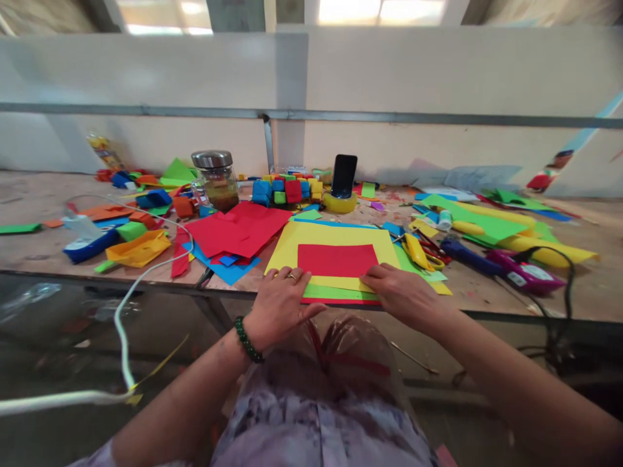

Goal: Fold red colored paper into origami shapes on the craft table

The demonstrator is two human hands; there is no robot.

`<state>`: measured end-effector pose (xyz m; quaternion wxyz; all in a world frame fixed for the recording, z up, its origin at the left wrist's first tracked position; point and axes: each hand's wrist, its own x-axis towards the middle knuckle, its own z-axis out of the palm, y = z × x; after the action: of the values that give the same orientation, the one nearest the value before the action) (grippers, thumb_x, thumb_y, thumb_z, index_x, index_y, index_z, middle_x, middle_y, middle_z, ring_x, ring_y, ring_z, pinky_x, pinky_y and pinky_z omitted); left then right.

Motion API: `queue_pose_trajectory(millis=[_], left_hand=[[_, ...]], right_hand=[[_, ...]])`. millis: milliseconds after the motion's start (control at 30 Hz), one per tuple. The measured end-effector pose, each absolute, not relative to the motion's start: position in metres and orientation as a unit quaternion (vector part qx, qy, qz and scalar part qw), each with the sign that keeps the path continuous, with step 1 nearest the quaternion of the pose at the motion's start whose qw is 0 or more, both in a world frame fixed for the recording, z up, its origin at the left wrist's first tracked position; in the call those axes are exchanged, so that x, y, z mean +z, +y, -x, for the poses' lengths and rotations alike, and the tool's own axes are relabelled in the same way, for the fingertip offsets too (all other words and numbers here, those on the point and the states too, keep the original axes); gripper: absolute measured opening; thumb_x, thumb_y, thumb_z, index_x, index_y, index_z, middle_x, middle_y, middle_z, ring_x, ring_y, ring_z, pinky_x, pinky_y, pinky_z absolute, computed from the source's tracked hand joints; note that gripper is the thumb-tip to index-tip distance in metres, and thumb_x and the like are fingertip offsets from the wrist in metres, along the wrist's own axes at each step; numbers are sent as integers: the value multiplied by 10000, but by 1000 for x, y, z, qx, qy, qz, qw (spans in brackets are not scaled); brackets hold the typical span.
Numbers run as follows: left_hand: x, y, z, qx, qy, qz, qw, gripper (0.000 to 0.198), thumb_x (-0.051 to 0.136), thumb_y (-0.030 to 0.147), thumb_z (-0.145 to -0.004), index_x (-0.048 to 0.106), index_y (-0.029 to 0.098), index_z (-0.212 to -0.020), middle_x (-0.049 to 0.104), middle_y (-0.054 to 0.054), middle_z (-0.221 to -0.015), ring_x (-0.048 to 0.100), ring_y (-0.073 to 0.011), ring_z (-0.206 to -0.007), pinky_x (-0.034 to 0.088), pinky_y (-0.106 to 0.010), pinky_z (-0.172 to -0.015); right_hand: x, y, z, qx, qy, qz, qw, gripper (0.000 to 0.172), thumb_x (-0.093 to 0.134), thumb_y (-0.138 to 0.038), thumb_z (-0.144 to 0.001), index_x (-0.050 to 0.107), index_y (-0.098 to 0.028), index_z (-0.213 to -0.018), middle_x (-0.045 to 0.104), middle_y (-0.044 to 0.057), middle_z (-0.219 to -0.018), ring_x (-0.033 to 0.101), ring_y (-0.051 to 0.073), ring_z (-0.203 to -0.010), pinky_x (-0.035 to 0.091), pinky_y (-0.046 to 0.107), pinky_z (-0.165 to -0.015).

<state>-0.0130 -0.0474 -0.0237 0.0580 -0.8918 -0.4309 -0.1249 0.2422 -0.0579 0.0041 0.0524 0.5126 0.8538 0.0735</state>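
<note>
A red paper rectangle [337, 259] lies on a yellow sheet [311, 237] at the near edge of the wooden table [39, 250]. Green and red sheets peek out under the yellow one. My left hand [280, 305], with a ring and a green bead bracelet, rests fingers flat on the yellow sheet's near left corner. My right hand [403, 295] lies on the near right part, fingertips touching the red rectangle's lower right corner. Neither hand grips anything.
A glass jar [217, 178], coloured paper cubes [285, 189], a phone in a yellow stand [343, 178], loose red sheets [238, 230], yellow scissors [418, 253], a purple glue gun [523, 275] and a white cable [124, 311] surround the sheets. Plastic wrap lies on my lap.
</note>
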Motion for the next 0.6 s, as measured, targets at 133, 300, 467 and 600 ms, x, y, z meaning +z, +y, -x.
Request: queue_pose_trajectory(millis=[133,300,467,600], left_hand=[[-28,-50,16,-153,-461,873,53,625,281,626,-924,565,193,-1274,623,-112,-1143,520,-292,-1047,376,-437,-880],[-33,-49,11,-155,-465,868,73,608,328,634,-908,585,202,-1251,632,-116,-1113,515,-307,-1052,354,-478,-925],[-34,-48,11,-178,-438,878,77,643,387,672,-871,583,170,-1221,600,-127,-1252,439,-315,-1223,287,-498,-1022],[-31,-48,13,-180,-432,882,57,629,408,673,-865,570,190,-1233,637,-107,-1198,498,-299,-1143,314,-482,-996]], right_hand=[[10,-59,-255,32,840,-541,18,276,461,-102,-844,718,-173,-917,673,101,-991,599,193,-930,419,244,-735],[29,-34,-225,-75,789,-610,5,227,532,-316,-839,689,-153,-851,697,86,-832,617,182,-733,393,250,-594],[20,3,-186,-315,729,-608,-14,287,580,-397,-809,595,-160,-648,588,0,-515,557,123,-489,387,221,-488],[14,17,-182,-358,707,-610,-12,328,626,-406,-773,560,-161,-564,554,-20,-452,494,87,-407,383,208,-450]])
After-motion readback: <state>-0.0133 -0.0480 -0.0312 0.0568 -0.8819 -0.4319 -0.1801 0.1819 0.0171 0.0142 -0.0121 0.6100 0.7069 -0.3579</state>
